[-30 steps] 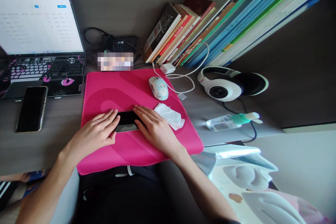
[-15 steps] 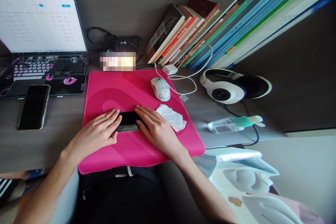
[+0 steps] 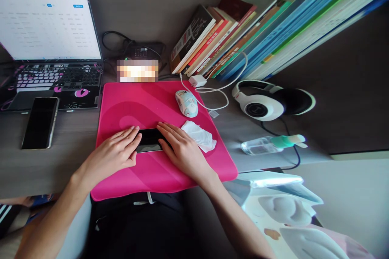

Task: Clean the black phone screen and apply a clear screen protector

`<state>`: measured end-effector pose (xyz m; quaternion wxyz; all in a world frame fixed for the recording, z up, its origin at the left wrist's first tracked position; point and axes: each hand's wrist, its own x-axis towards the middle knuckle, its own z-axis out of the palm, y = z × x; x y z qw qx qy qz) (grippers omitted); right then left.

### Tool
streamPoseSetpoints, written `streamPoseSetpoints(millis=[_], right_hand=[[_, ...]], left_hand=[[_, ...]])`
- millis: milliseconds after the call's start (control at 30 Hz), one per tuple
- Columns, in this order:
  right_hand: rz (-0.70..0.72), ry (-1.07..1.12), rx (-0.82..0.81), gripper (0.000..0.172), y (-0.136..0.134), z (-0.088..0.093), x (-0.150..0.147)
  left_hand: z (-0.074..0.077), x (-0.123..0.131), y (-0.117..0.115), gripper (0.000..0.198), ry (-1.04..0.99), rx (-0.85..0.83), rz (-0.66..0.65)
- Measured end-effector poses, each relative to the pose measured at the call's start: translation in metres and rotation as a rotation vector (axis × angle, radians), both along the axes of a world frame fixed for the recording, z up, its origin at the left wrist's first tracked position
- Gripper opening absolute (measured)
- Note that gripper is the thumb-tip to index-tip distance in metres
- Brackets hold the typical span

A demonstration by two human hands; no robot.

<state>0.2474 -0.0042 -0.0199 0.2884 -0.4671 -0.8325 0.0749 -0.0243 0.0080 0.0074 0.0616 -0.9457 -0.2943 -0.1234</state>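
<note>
A black phone-like slab lies flat and sideways on the pink desk mat. My left hand rests over its left end, palm down, fingers stretched out. Over the right end lies my right hand, its fingers also extended and flat. Both ends of the slab are hidden under the hands. A crumpled white tissue is just beyond my right hand, and a patterned mouse sits above it on the mat.
On the left are a laptop and a second phone. To the right stand leaning books, with a white charger and cable, headphones and a clear bottle in front. A white bag is lower right.
</note>
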Motion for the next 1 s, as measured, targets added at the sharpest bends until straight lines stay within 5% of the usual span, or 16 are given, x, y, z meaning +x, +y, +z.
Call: streamPoseSetpoints(millis=[1000], right_hand=[[0.002, 0.010, -0.023, 0.045, -0.0012, 0.0012, -0.0009]], left_hand=[[0.0027, 0.0014, -0.0019, 0.047, 0.059, 0.060, 0.009]])
